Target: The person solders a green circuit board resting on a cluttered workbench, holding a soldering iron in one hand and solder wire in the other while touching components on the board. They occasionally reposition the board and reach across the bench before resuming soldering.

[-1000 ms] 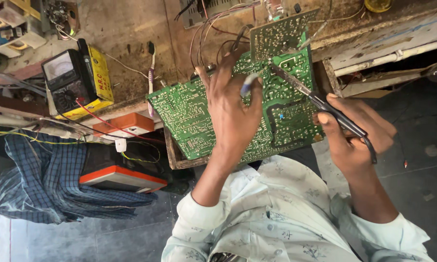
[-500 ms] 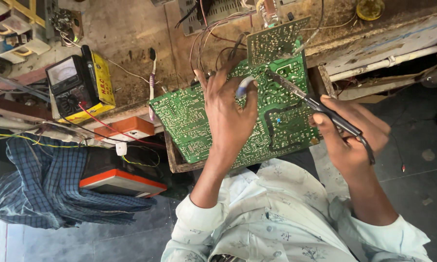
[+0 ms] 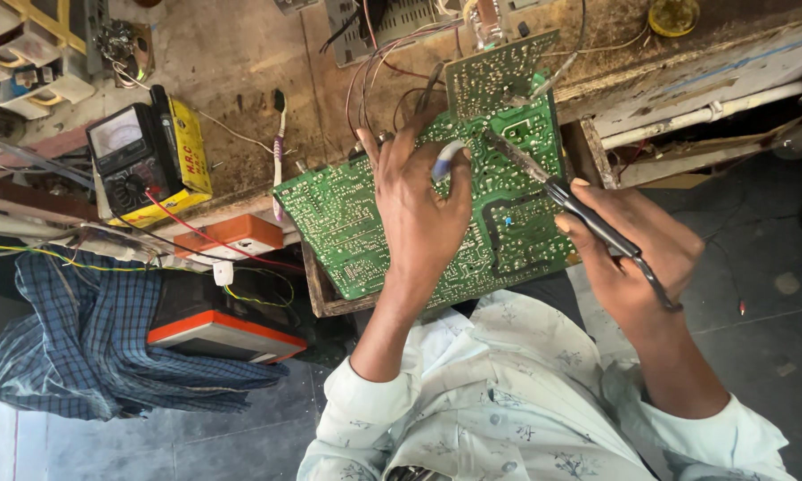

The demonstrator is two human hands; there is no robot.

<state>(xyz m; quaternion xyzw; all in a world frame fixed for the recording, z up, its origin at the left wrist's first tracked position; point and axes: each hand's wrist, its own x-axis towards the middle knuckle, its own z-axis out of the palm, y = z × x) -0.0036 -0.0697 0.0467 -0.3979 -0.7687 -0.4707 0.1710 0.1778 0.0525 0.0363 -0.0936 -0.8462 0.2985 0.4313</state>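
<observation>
A large green circuit board (image 3: 347,223) lies tilted over the edge of a worn wooden workbench (image 3: 240,71). My left hand (image 3: 419,209) rests on the middle of the board and pinches a small blue-and-white part (image 3: 445,160) between thumb and fingers. My right hand (image 3: 632,254) grips a black-handled soldering iron (image 3: 588,214); its metal tip (image 3: 499,142) touches the board's upper part, just right of the blue part. A smaller green board (image 3: 499,76) with red and grey wires stands behind.
A yellow-and-black analogue multimeter (image 3: 147,160) with a red lead sits at the bench's left. A toothbrush (image 3: 279,142) lies beside it. An orange box (image 3: 227,236) and an orange-edged device (image 3: 214,325) sit below, next to a blue checked cloth (image 3: 80,347). Grey floor shows at right.
The view has drifted slightly, so the board and hands sit a little lower in frame. Both hands keep their grips; the iron's tip stays at the board.
</observation>
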